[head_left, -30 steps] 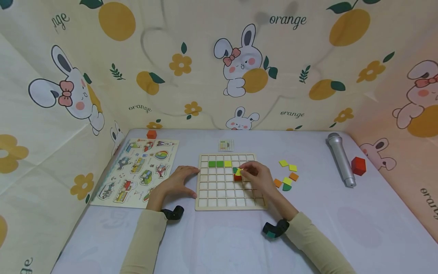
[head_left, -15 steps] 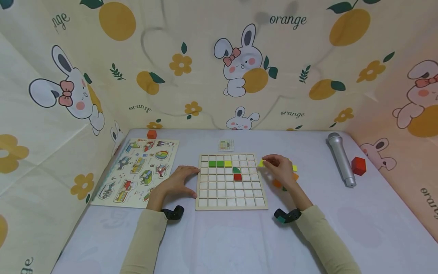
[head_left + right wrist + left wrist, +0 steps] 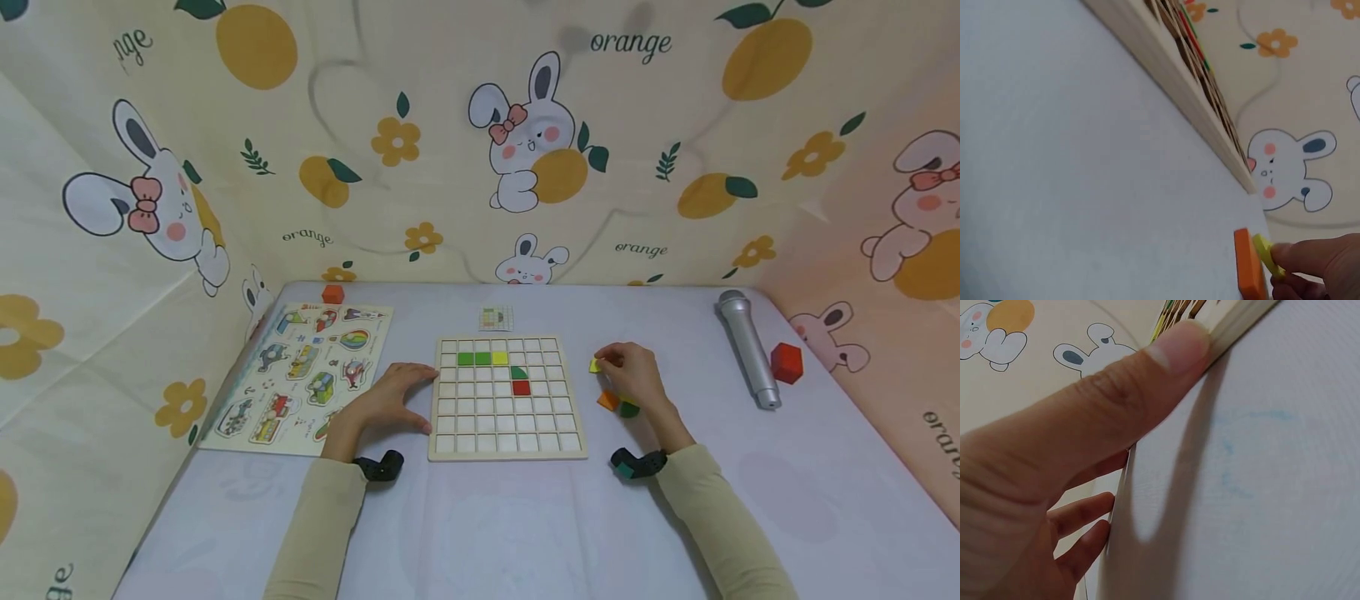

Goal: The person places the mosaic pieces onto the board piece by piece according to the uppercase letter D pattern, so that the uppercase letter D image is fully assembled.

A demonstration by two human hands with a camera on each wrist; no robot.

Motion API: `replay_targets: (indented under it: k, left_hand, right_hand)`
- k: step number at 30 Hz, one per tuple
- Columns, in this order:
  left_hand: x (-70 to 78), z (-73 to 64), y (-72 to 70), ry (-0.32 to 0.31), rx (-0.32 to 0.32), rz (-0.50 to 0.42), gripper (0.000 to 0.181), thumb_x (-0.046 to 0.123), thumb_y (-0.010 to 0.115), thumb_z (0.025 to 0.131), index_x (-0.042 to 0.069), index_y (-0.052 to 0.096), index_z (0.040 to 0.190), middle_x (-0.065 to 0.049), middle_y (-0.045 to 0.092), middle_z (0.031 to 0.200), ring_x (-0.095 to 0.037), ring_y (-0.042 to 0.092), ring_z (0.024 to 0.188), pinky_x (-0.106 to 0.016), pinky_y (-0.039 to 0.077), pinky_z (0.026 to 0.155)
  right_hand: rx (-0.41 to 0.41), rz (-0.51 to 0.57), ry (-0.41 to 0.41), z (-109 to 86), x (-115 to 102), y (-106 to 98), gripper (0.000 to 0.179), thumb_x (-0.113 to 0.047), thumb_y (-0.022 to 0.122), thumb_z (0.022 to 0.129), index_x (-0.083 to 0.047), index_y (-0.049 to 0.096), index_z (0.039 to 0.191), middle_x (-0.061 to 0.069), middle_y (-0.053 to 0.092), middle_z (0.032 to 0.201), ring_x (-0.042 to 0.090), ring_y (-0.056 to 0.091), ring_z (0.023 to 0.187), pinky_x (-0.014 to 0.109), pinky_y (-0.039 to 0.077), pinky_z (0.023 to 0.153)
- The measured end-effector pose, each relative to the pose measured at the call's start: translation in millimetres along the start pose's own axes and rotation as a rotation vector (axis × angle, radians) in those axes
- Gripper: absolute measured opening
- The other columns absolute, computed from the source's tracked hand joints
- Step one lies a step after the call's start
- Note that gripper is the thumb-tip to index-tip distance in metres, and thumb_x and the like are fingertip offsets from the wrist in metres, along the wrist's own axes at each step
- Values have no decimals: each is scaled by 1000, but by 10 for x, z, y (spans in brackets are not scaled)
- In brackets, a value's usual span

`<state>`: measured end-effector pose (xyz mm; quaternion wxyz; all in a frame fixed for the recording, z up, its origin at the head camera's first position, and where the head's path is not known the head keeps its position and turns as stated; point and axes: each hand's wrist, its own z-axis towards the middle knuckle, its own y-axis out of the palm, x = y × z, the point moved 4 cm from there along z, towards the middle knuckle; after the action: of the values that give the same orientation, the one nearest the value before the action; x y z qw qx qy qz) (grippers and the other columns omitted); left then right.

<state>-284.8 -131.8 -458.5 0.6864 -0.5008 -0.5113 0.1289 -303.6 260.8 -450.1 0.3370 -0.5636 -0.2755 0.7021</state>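
Note:
A square wooden grid board (image 3: 507,446) lies mid-table. Its cells hold two green tiles (image 3: 474,359), a yellow tile (image 3: 499,358), a green rounded tile (image 3: 519,372) and a red tile (image 3: 521,388). My left hand (image 3: 386,406) rests at the board's left side, thumb and fingers spread; in the left wrist view the thumb (image 3: 1116,394) touches the board's edge. Right of the board, my right hand (image 3: 636,377) pinches a yellow tile (image 3: 1266,254) between thumb and finger. Beneath that hand lie an orange tile (image 3: 608,401) and a green tile (image 3: 628,409); other loose tiles are partly hidden.
A small pattern card (image 3: 496,318) lies behind the board. At left is a picture sheet (image 3: 300,379) with an orange-red cube (image 3: 333,294) behind it. On the right are a silver microphone (image 3: 747,350) and a red cube (image 3: 787,363).
My right hand has moved off the board to the right, pinching a yellow tile; the red and green rounded tiles now show fully. The left hand has stayed in place.

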Motion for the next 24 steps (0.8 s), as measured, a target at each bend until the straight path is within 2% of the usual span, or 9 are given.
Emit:
replay_targets:
  k: [8, 14, 18, 24]
  left_hand:
    - [19, -10, -9, -12, -1, 0, 89, 37, 85, 62, 10, 46, 137, -9, 41, 143, -31, 28, 133, -47, 24, 112]
    - [31, -1, -7, -5, -2, 4, 88, 37, 85, 62, 10, 46, 137, -9, 41, 143, -31, 28, 133, -46, 25, 112]
    - [40, -6, -12, 0, -2, 2, 89, 36, 85, 63, 9, 45, 137, -10, 41, 143, -32, 28, 133, -47, 25, 112]
    - [39, -15, -18, -5, -3, -14, 88, 36, 85, 63, 9, 45, 137, -10, 40, 143, -31, 27, 134, -47, 24, 112]
  right_hand:
    - [-71, -15, -1, -85, 73, -75, 18, -19, 66, 87, -4, 67, 98, 10, 60, 89, 24, 52, 80, 29, 46, 65]
    - [-206, 0, -52, -258, 141, -265, 13, -20, 71, 83, -9, 67, 88, 3, 59, 78, 18, 49, 72, 23, 44, 58]
    - [-280, 4, -73, -380, 202, -344, 18, -25, 76, 77, -11, 66, 81, -1, 59, 75, 15, 48, 69, 21, 42, 57]
    - [-261, -49, -85, -491, 258, -324, 26, -28, 80, 71, -12, 61, 77, -2, 55, 70, 14, 46, 66, 21, 40, 54]
